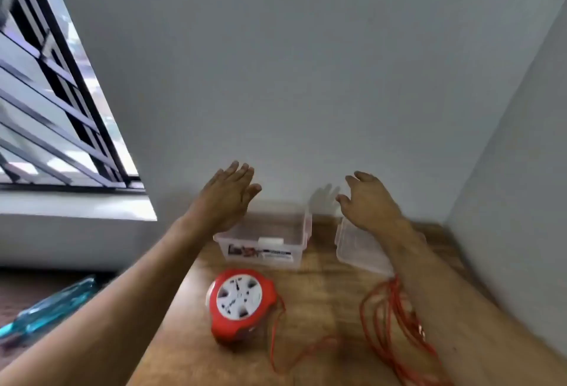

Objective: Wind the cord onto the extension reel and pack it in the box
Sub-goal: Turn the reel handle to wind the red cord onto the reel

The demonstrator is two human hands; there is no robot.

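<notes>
Grey walls close in a corner behind the wooden table you are working at, with a barred window off to your left. Your left hand is held out flat above the box, fingers straight and holding nothing; your right hand hovers over the lid, fingers loosely spread and likewise empty. Box and lid sit apart at the far side of the table, the box uncovered. Nearer you lies the reel, socket face up, and its cord trails off its right side into a loose heap just beside your right forearm. By the look of it, winding has not begun. Your next move is likely to bring both hands back, steady the reel with one and feed the cord with the other, minding tangles in the heap.
</notes>
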